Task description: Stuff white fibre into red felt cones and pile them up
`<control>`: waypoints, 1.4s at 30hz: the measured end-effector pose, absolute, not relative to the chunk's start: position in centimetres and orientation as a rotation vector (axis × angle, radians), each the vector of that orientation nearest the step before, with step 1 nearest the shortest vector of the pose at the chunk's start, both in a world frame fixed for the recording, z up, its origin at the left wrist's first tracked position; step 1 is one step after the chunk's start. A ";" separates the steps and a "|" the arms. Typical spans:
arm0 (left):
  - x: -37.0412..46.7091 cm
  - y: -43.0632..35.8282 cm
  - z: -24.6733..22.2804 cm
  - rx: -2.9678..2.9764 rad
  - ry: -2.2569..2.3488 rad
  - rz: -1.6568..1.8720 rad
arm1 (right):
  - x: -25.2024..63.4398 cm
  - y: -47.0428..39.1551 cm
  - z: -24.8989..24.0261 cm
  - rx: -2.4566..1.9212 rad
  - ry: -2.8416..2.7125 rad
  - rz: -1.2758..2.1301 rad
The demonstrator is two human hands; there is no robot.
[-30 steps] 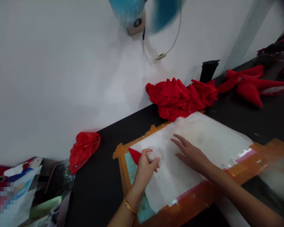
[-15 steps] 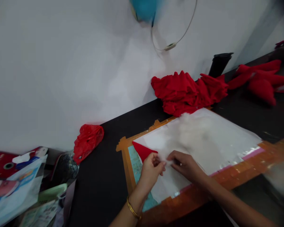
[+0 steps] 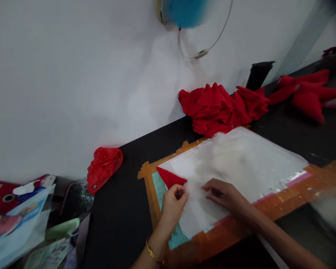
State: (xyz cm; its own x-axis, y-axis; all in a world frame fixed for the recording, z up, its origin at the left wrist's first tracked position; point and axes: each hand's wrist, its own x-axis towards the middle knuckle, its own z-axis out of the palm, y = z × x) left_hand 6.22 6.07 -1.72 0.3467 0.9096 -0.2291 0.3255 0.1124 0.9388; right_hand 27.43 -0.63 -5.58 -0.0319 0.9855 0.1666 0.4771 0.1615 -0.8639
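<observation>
My left hand [image 3: 174, 203] has its thumb and fingertips pinched together at a small tuft of white stuffing [image 3: 186, 185], beside a red fabric piece [image 3: 170, 178] with a pointed end. To its right, my right hand [image 3: 222, 192] is curled with the thumb close to the fingers; what lies between them is too small to make out. Both hands are just above a white sheet [image 3: 266, 155] on a taped board. A loose heap of white stuffing [image 3: 231, 153] rests on the sheet beyond my right hand.
Crumpled red fabric [image 3: 212, 108] is piled against the wall, with a black cup-like container [image 3: 259, 76] behind it. More red pieces [image 3: 309, 95] lie at the far right. A red plastic bag [image 3: 104, 168] and a cluttered box of packets [image 3: 25, 224] are at the left.
My right hand has moved right, away from my left hand, widening the gap between them. My left hand has shifted slightly left and down, still pinched. The red piece has stayed in place.
</observation>
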 end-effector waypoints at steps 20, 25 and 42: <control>4.1 4.9 -1.7 2.273 1.318 0.787 | 24.9 -1.8 -4.9 -1.516 -1.621 0.708; 4.5 7.7 -2.4 2.418 1.373 0.585 | 22.2 0.3 -4.3 -1.650 -1.624 0.717; 6.4 7.1 -1.6 1.920 1.248 0.805 | 18.8 2.8 -2.4 -2.076 -1.867 0.462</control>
State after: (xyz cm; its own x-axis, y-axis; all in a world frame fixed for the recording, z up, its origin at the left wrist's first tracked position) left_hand 6.44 7.15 -1.56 0.3430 0.9312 0.1235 0.4970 -0.2915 0.8173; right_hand 18.77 2.75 -2.38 0.0984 0.9947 -0.0314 0.8948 -0.1022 -0.4347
